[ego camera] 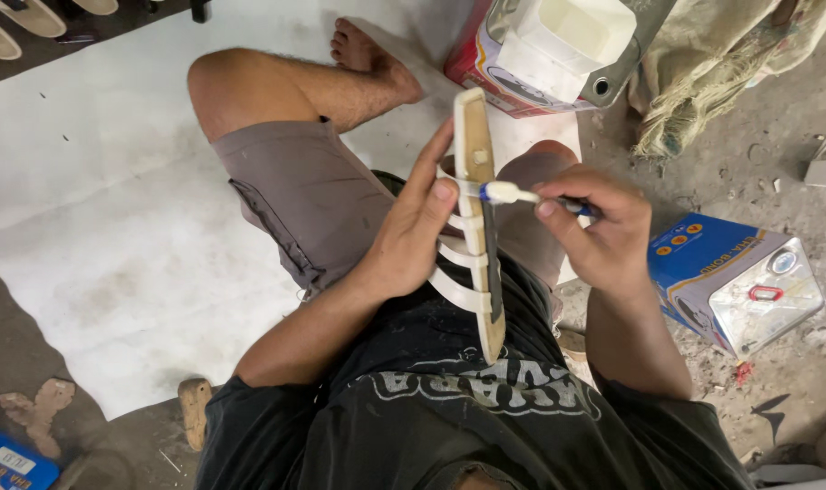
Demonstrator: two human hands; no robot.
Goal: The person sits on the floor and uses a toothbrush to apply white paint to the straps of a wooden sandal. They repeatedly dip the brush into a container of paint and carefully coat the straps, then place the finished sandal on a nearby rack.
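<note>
— Beige sandal sole (pixel 474 154), held on edge at the centre of the frame: who has it?

— The person's left hand (pixel 411 238) is closed around it from the left, thumb pressed on the white straps (pixel 458 272), fingers stretched up along the side.

— And the right hand (pixel 603 227)?

— It is clamped on a blue-handled brush (pixel 522 194), whose whitish tip touches the sole near the top strap.

— What lies around them?

— A blue tin can (pixel 735 281) on its side sits at the right of the frame, an open red tin (pixel 544 54) with a white lining at the top, and a white sheet (pixel 95 209) covers the floor on the left, under the person's bare leg.
</note>
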